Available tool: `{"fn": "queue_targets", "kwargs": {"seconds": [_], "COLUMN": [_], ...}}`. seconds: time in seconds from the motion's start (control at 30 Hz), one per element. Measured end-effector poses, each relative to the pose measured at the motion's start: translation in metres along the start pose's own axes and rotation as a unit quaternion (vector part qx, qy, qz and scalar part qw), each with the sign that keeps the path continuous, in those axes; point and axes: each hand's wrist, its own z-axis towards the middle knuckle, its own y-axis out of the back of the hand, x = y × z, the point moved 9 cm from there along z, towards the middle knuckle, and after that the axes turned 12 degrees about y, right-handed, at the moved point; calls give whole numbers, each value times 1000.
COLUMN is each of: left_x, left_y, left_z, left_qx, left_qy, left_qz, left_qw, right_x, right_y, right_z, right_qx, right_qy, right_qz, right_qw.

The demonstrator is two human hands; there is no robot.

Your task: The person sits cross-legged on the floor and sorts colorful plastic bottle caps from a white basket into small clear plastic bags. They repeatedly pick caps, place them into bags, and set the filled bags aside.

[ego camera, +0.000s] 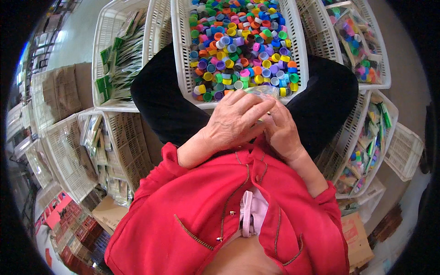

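A clear plastic bag (264, 90) shows just beyond my fingers, at the near rim of a white plastic basket (177, 62). My left hand (237, 111) lies across it from the left, its fingers curled over and meeting my other hand. From the right, my right hand (283, 127) closes on the bag, thumb and fingers pinched together. My hands hide most of the bag, so its contents cannot be made out. The basket in front of me, between my knees, holds a deep heap of small plastic bottle caps (240, 51) in many colours.
On the left, a white basket (96, 68) holds green-topped packets (118, 58); another basket (117, 117) holds more packets. To the right, two baskets (386, 68) (392, 103) contain clear bags of coloured pieces (359, 44). Cardboard boxes (355, 237) stand behind me.
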Motion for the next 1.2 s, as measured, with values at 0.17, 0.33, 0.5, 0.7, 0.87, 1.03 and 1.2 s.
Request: {"fn": "queue_targets", "kwargs": {"seconds": [0.17,0.33,0.5,0.7,0.87,1.03,1.2], "left_x": [14,146,288,353,327,324,349], "left_y": [7,24,0,-50,-44,-54,-81], "left_z": [8,28,52,74,62,68,124], "left_qx": [0,-47,-43,116,126,124,128], "left_qy": [11,247,269,273,270,417,311], "left_qz": [1,-13,142,236,258,-130,-497], "left_qw": [1000,968,952,926,919,891,800], "right_x": [4,9,8,4,1,-5,-9], "right_y": [0,8,16,21,22,19,19], "right_z": [-2,2,-4,-15,-10,-5,0], "right_qx": [20,28,21,29,32,35,45], "right_qy": [41,59,68,49,52,60,60], "right_qz": [-82,-96,-92,-93,-88,-68,-45], "right_qw": [996,993,993,994,994,995,996]}}
